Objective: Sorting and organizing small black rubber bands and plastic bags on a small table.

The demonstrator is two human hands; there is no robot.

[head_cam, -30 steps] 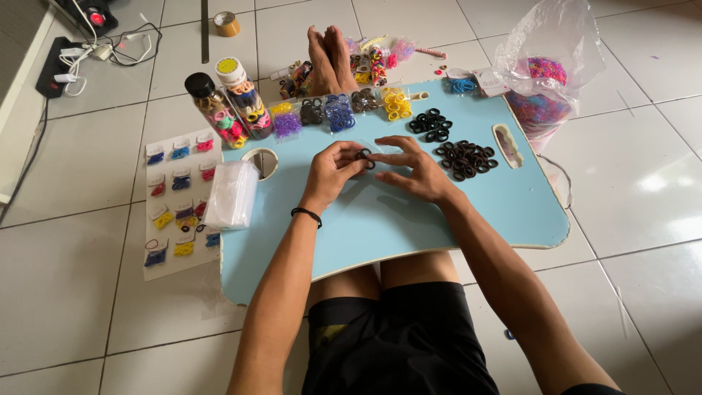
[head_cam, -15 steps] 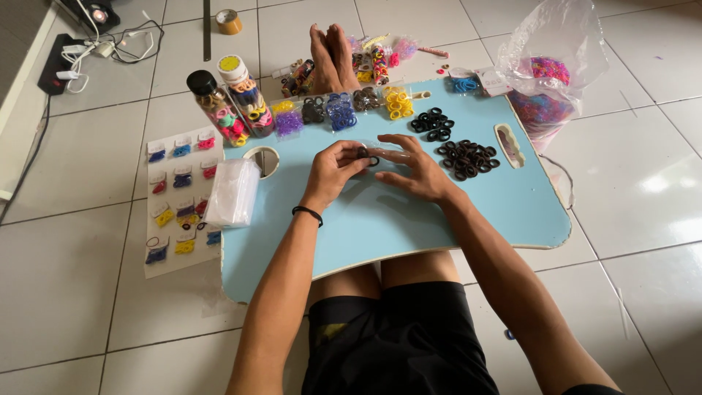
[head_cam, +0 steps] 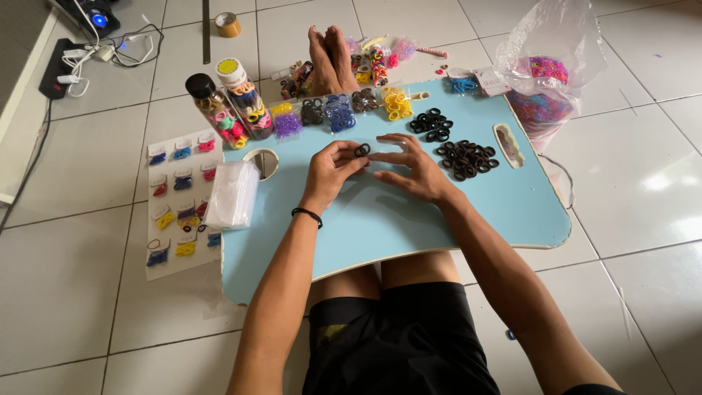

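I sit on the floor with a light blue lap table [head_cam: 409, 212] over my legs. My left hand [head_cam: 330, 167] pinches a small black hair band [head_cam: 362, 150] just above the table top. My right hand [head_cam: 411, 167] lies beside it with fingers spread, the fingertips close to the band. A pile of dark brown bands [head_cam: 468, 159] and a smaller pile of black bands [head_cam: 431, 125] lie to the right of my hands. Along the table's far edge sit small heaps of coloured bands [head_cam: 340, 112].
Two clear tubes of coloured bands [head_cam: 232, 110] lean at the table's left corner. A stack of small clear bags [head_cam: 232, 194] and packed bands on cards [head_cam: 179, 201] lie on the left. A plastic bag of bands [head_cam: 545, 80] stands right. My feet [head_cam: 330, 55], cables [head_cam: 95, 47] and tape [head_cam: 228, 24] lie beyond.
My hands have barely moved. The left fingers have lifted the black band slightly and the right fingers have spread flatter on the table.
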